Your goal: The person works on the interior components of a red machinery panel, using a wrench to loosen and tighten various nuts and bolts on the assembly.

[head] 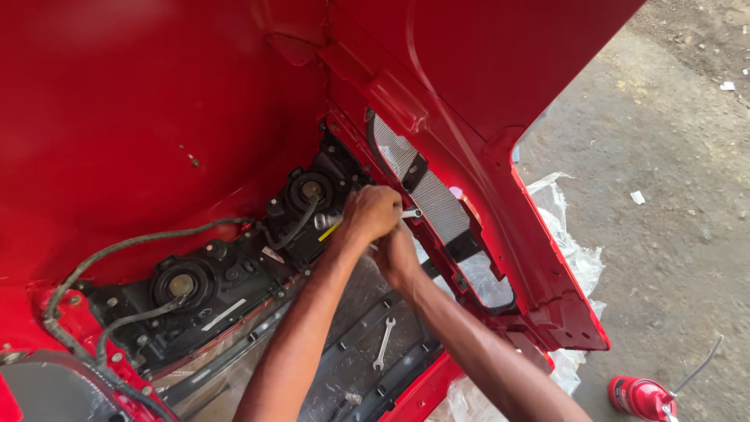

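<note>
My left hand (373, 212) fisted round a wrench (409, 212) by the black headlamp housing (234, 273), my right hand (396, 254) tucked beneath — grip unclear, spare spanner (383, 344) lying below.

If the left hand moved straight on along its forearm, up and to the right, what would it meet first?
Most likely the grey mesh grille on the red panel. The left hand holds a small metal tool whose tip already sits beside it, though depth is unclear.
</note>
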